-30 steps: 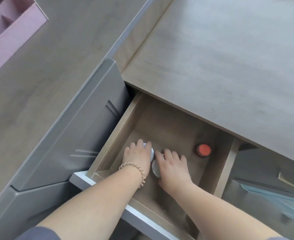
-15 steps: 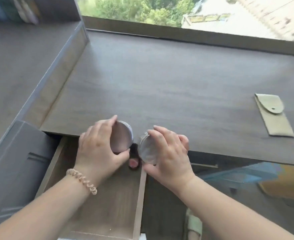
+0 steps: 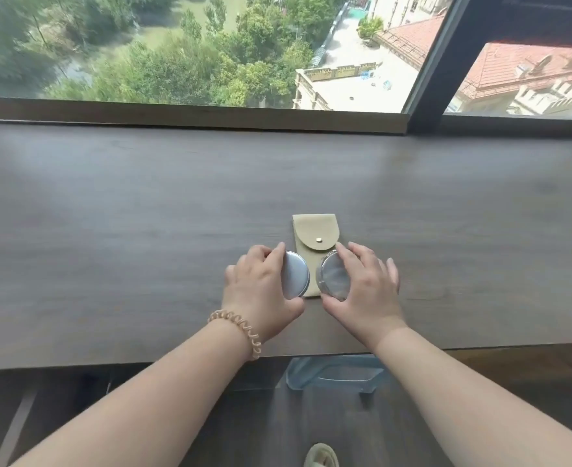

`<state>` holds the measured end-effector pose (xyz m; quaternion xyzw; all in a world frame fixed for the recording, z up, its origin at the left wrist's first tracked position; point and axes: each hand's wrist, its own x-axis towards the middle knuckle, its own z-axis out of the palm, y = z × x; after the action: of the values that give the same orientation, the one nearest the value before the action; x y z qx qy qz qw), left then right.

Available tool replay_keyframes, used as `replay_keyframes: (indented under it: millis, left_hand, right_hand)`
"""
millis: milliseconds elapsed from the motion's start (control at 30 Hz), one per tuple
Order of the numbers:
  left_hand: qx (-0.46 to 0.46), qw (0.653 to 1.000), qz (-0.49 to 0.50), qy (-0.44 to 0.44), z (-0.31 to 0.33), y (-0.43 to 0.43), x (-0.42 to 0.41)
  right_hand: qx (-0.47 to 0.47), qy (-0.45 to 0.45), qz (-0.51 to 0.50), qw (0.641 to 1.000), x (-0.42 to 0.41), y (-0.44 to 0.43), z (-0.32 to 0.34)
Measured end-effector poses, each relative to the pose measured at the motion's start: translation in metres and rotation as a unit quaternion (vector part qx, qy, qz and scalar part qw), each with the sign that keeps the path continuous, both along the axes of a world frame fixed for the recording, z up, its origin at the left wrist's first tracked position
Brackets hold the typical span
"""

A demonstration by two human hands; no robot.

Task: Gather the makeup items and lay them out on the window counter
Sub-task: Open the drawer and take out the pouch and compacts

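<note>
My left hand [image 3: 261, 291] grips a round silver compact [image 3: 295, 279] by its edge. My right hand [image 3: 362, 291] holds a second round compact with a clear lid [image 3: 332, 276]. Both compacts are side by side, low over the dark wooden window counter [image 3: 143, 230] and over the lower half of a beige snap-flap pouch [image 3: 314, 234] that lies flat there. Whether the compacts touch the pouch, I cannot tell.
The window [image 3: 210, 48] runs along the counter's far edge, with a dark frame post [image 3: 446, 62] at the right. Below the counter's near edge stands a clear plastic chair back [image 3: 331, 372]. A slipper [image 3: 321, 456] shows on the floor.
Both hands lifted the two compacts out of the drawer and carried them right, over the counter to the beige pouch. My view swung from the drawer up to the window.
</note>
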<state>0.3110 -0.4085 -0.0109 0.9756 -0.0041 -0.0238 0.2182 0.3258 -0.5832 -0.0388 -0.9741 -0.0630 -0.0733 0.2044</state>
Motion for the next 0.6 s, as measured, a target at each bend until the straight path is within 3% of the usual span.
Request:
replay_keyframes:
  millis: [267, 433, 600]
  left_hand:
    - [0.048, 0.997, -0.027, 0.052, -0.034, -0.134, 0.068]
    - [0.06, 0.996, -0.013, 0.067, -0.043, -0.159, 0.092]
    - [-0.001, 0.997, 0.006, 0.081, -0.05, -0.16, 0.092]
  right_hand:
    - [-0.037, 0.102, -0.021, 0.994, 0.06, -0.114, -0.027]
    - [-0.037, 0.116, -0.001, 0.993, 0.076, -0.132, -0.034]
    - [-0.04, 0.072, 0.016, 0.996, 0.075, -0.138, -0.032]
